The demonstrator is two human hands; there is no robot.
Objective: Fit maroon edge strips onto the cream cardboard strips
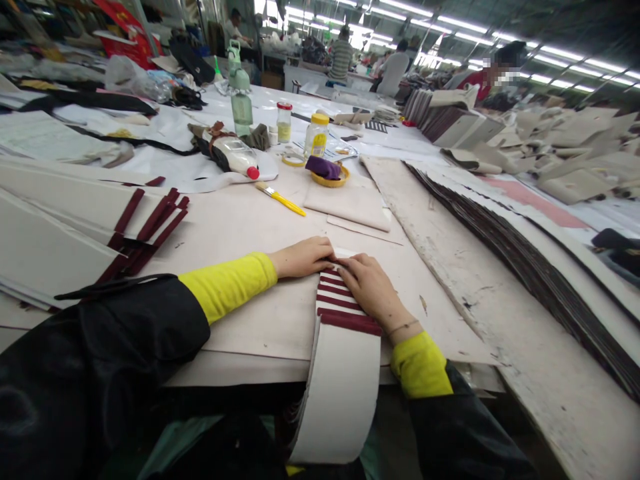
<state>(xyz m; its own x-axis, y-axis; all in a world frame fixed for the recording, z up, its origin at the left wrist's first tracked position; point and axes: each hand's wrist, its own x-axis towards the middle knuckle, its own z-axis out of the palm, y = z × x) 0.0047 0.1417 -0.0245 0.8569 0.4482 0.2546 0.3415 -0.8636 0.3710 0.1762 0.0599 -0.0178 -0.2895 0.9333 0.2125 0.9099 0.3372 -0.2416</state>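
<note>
I see both hands at the centre of the frame, on a stack of white strips (345, 380) with dark red edges. The stack's long axis runs from the hands straight down the frame. Its upper end lies on the counter (240, 227), and its lower end hangs curved over the counter's near edge at bottom centre. The red edges are fanned out like steps just under the fingers.

The left hand (305, 257) lies palm down, fingers stretched flat onto the stack's upper end from the left. The right hand (373, 292) lies flat on the fanned edges, just right of it, their fingertips nearly meeting. Neither hand seems to grip anything, though the fingertips are partly hidden.

I can read no writing. The yellow-capped bottle (317, 135) above centre carries a label, and a red banner (123, 27) at upper left shows yellow marks, both too small to make out.
</note>
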